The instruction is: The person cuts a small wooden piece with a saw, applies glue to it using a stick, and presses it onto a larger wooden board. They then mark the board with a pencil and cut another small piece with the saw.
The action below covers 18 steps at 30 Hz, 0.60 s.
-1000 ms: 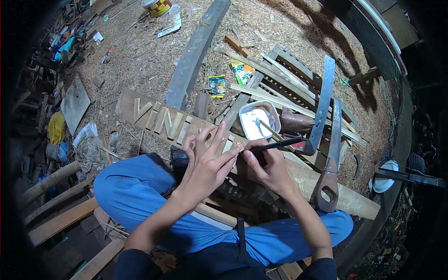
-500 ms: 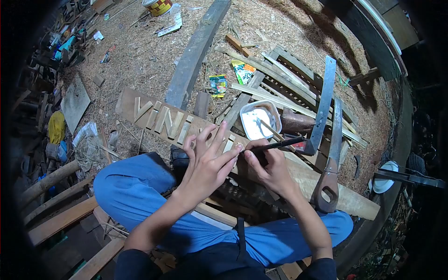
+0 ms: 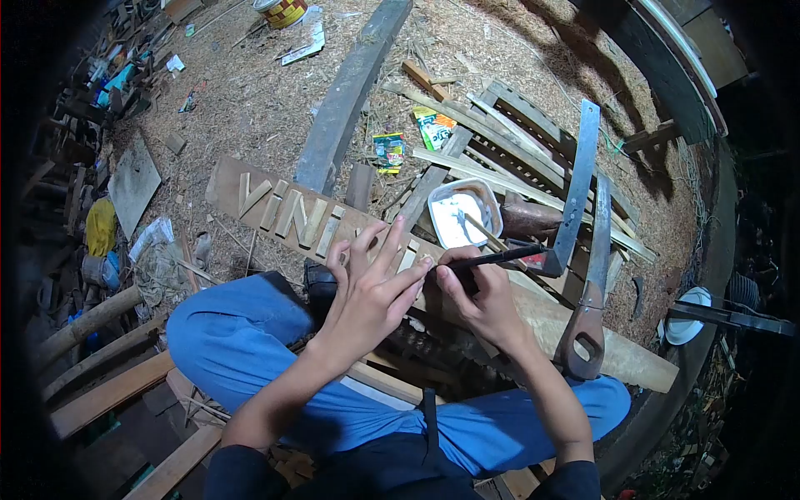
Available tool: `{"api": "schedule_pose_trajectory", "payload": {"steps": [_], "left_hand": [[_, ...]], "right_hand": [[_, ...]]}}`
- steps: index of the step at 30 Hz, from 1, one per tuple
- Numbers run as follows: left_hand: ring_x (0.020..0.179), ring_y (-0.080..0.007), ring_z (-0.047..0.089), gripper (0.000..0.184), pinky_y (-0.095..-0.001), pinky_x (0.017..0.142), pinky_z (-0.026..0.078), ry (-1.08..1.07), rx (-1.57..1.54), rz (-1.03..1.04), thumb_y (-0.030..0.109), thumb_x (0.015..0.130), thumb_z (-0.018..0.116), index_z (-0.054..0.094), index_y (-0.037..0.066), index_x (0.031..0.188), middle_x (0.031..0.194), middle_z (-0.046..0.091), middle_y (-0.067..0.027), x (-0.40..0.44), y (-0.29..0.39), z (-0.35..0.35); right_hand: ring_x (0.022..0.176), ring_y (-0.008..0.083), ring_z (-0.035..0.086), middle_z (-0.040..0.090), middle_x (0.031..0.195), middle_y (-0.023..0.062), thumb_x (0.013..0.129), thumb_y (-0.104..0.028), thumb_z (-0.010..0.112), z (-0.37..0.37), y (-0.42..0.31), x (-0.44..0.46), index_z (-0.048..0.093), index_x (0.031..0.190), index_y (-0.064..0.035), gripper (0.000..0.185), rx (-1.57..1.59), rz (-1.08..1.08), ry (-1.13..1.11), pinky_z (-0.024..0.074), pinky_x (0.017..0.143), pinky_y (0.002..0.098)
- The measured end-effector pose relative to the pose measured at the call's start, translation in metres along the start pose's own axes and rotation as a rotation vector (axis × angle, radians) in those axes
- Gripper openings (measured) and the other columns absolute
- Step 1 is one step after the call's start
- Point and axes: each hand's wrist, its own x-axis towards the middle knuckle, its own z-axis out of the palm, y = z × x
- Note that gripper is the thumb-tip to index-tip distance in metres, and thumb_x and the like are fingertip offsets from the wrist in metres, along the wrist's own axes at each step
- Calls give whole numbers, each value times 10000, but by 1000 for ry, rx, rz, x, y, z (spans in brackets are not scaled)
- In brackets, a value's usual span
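My left hand (image 3: 371, 292) is over the long wooden board (image 3: 225, 183). Its thumb and index finger come together at a tiny pale bit I cannot identify, while the other fingers are raised. A pale wood strip (image 3: 408, 257) lies beneath this hand. My right hand (image 3: 483, 304), just to the right, is closed around a slim black bar-like tool (image 3: 500, 256) whose inner end is near the left fingertips. The bar's far end overlaps the foot of a flat steel blade (image 3: 579, 175) with a hole on top. Several short wood strips (image 3: 287, 213) form letter-like shapes along the board.
A white tub (image 3: 454, 217) of white paste with a stick in it stands behind my hands. A handsaw (image 3: 587, 325) leans at the right. Slats (image 3: 525, 158), a thick beam (image 3: 346, 100) and snack packets (image 3: 388, 153) lie on ground strewn with shavings.
My right hand and the black tool have shifted very slightly. My left hand and the wood strips look unchanged.
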Motion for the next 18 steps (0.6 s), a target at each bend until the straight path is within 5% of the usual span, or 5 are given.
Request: {"api": "schedule_pose_trajectory", "payload": {"steps": [9, 11, 18], "left_hand": [[1484, -350, 364, 374, -549, 1172, 167, -4, -10, -4, 201, 881, 803, 784, 238, 1252, 1657, 446, -134, 0, -1, 0], [1486, -349, 363, 373, -551, 1173, 167, -4, -10, -3, 202, 882, 802, 784, 238, 1253, 1657, 445, -134, 0, -1, 1], [1485, -347, 364, 365, -553, 1173, 171, -13, -10, -8, 212, 886, 799, 785, 239, 1250, 1658, 442, -132, 0, 0, 0]], "right_hand": [[717, 148, 601, 657, 849, 69, 997, -88, 719, 2, 3, -1, 675, 1094, -5, 136, 15, 4, 13, 484, 657, 309], [720, 261, 667, 675, 850, 126, 968, -76, 732, 0, 1, 0, 673, 1122, -24, 173, -6, -7, 4, 516, 677, 373], [721, 254, 666, 670, 850, 127, 967, -68, 732, 4, 6, -1, 673, 1120, -24, 170, 14, -7, 21, 511, 674, 369]]}}
